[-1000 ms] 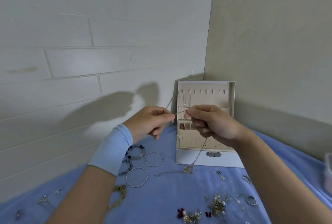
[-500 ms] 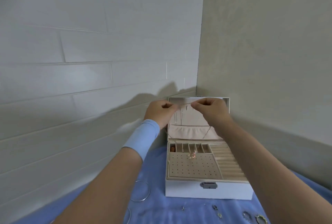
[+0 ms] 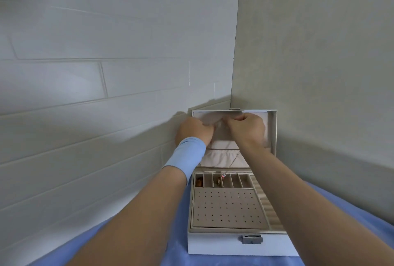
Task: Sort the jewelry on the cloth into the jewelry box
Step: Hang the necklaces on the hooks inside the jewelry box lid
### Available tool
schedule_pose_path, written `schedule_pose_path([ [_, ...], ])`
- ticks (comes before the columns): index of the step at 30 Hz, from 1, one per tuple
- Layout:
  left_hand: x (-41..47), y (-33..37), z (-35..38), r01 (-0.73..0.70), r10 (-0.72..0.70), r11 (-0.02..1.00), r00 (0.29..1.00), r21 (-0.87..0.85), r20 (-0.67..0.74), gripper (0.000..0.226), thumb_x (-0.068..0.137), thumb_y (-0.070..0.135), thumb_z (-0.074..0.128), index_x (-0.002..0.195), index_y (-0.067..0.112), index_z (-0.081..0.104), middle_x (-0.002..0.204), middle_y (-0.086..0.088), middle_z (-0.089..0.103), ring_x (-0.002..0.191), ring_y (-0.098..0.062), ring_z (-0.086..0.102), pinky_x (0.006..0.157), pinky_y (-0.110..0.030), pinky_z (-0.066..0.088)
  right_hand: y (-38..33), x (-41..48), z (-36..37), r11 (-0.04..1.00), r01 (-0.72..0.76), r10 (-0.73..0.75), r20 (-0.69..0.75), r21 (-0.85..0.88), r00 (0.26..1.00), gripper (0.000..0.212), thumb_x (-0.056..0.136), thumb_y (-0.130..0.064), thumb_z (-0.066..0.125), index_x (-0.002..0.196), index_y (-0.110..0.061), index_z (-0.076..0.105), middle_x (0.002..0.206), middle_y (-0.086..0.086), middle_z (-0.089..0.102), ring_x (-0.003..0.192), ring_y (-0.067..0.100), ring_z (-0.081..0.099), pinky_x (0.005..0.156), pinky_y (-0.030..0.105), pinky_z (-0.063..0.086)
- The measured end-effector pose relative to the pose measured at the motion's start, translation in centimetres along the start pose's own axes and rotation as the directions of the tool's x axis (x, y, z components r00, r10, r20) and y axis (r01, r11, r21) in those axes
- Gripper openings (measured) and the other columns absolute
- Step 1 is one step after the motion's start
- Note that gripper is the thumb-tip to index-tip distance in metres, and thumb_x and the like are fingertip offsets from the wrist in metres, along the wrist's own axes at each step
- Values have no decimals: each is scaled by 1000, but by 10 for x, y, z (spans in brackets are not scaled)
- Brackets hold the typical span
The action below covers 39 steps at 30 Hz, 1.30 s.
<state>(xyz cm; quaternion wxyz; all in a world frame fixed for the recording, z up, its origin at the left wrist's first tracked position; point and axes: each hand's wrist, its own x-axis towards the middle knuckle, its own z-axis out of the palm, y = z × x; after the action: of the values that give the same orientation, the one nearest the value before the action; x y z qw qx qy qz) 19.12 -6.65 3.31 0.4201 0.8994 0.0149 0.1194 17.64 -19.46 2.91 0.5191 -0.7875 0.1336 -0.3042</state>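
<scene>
Head view: the left hand [image 3: 193, 130] and right hand [image 3: 247, 127] pinch the necklace [image 3: 234, 159] high against the lid [image 3: 270, 129] of the box [image 3: 213, 244], likely to loop it over a hook; its pendant [image 3: 222, 177] dangles over the small compartments [image 3: 235, 180], off the cloth [image 3: 174, 244].

White jewelry box [image 3: 213, 242] open on blue cloth [image 3: 177, 244], lid up vs far corner. L hand [image 3: 193, 130] & R hand [image 3: 248, 127], fingers curled, nearly meet at lid's top; grip detail blurred. Necklace [image 3: 234, 160] chain hangs from under R wrist, pendant dangling over the small far compartments. Blue band [image 3: 185, 155] on L wrist.
</scene>
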Motion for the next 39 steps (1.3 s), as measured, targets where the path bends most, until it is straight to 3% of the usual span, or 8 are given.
schedule_pose_path([
  [3, 0, 0, 2, 20, -21, 999, 1000, 34, 10, 45, 85, 42, 62, 53, 15, 45, 52, 0, 46, 51, -23, 45, 48, -23, 31, 4, 1, 3, 999, -10, 10, 15, -33, 1000, 32, 72, -28, 74, 51, -14, 54, 40, -8, 49, 54, 17, 47, 72, 31, 38],
  [9, -12, -3, -1, 3, -14, 995, 994, 103, 105, 34, 86, 38, 61, 65, 11, 56, 62, -4, 57, 54, -22, 53, 51, -25, 43, 19, -10, -4, 997, -24, 35, 142, -79, 989, 26, 77, -29, 79, 63, -13, 64, 61, -1, 61, 65, 16, 57, 57, 27, 44],
  [14, -28, -11, -4, -57, 71, 996, 967, -62, 246, 20, 91, 19, 55, 77, 7, 63, 83, -15, 74, 54, -25, 62, 56, -33, 58, 18, -36, -16, 987, -159, 136, 385, 28, 913, 23, 91, -23, 67, 74, -7, 69, 63, 6, 67, 45, 18, 52, 45, 26, 39],
  [17, -39, -15, -10, -71, 126, 981, 940, -180, 318, 16, 95, 17, 55, 93, 9, 69, 85, -13, 75, 64, -24, 70, 67, -36, 63, 13, -52, -24, 964, -252, 172, 527, 83, 832, 31, 98, -33, 59, 94, -6, 75, 83, 8, 77, 56, 20, 62, 48, 26, 47],
  [21, -49, -20, -16, -146, 207, 974, 887, -175, 414, 17, 92, 18, 59, 95, 16, 75, 88, -2, 77, 85, -16, 73, 82, -35, 60, 13, -62, -28, 945, -267, 140, 504, 188, 852, 23, 99, -24, 61, 97, -7, 75, 90, 14, 74, 70, 23, 68, 59, 34, 55],
  [29, -58, -24, -14, -133, 173, 982, 918, -134, 357, 25, 96, 25, 57, 118, 21, 68, 97, 2, 72, 77, -13, 72, 57, -21, 51, 5, -49, -37, 999, -22, 6, 423, 33, 906, 16, 92, -20, 68, 85, -8, 77, 82, 8, 72, 72, 15, 60, 70, 27, 48],
  [34, -66, -10, -1, -100, 204, 964, 872, -245, 446, 19, 95, 29, 57, 100, 18, 72, 95, 6, 75, 64, -15, 65, 56, -20, 42, -1, -40, -40, 989, 139, -105, 456, -41, 884, 13, 92, -27, 68, 86, -22, 78, 83, -6, 74, 80, 3, 63, 68, 18, 45],
  [39, -59, -8, -6, -180, 238, 967, 892, -183, 383, 21, 98, 31, 56, 92, 20, 72, 86, 6, 75, 59, -11, 59, 46, -7, 39, 10, -39, -50, 987, 41, 62, 594, -158, 802, 33, 94, -29, 52, 97, -6, 75, 85, 7, 72, 64, 17, 53, 63, 29, 45],
])
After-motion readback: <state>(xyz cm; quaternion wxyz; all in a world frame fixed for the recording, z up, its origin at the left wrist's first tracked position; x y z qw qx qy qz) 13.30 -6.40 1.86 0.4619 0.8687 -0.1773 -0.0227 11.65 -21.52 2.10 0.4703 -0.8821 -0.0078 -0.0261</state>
